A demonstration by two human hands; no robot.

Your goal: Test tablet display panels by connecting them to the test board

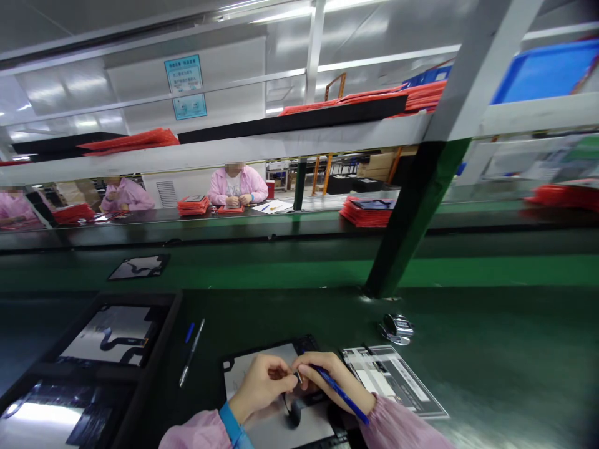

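Note:
A flat silver panel with a black frame point(243, 368) lies on the dark green table below my hands. Over it, my left hand point(264, 383), with a blue band at the wrist, pinches a small dark piece point(296, 376) at the end of a thin black strip. My right hand point(334, 377) meets it there, fingertips almost touching the left ones, and holds a blue pen-like tool point(344, 396) that slants back toward the wrist. Part of the panel is hidden by both hands and sleeves.
Black trays point(171, 312) with similar panels stand at the left, beside a silver pen point(191, 353) and a blue cap point(189, 332). At right lie a component sheet point(416, 390) and a shiny metal object point(397, 328). A slanted post point(407, 218) rises behind; people in pink sit across.

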